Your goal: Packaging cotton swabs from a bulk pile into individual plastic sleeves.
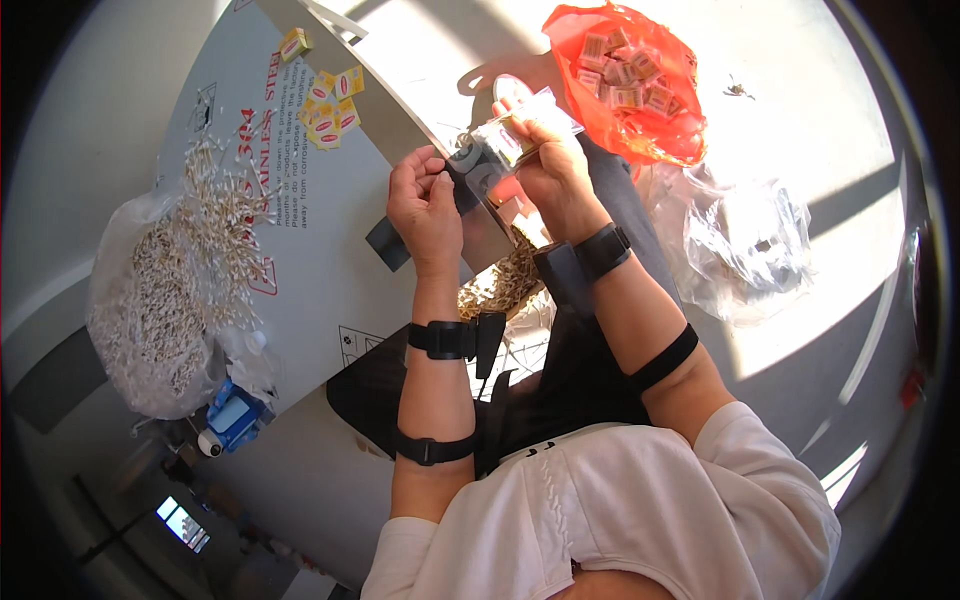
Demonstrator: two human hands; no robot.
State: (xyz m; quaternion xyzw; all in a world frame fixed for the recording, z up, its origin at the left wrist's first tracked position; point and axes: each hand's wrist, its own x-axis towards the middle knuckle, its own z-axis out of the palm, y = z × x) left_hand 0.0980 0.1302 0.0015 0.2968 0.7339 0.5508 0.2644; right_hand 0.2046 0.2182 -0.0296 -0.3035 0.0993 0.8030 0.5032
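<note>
Clear packet (507, 143) partly hidden by right hand (550, 165), white shirt (650, 500) cut off by lower edge

Left of the left hand (427, 210), bold red capitals (272, 75) run along the grey tabletop (345, 205), with lines of small black print (297, 150) beside them. Ahead and left of that hand, yellow packets (332, 110) show red oval labels; printing on the clear packet (515, 145) in the right hand (552, 160) is too small for me to read.

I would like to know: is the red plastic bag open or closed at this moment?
Open. The red bag's mouth is spread wide, so small boxes show inside it.
</note>
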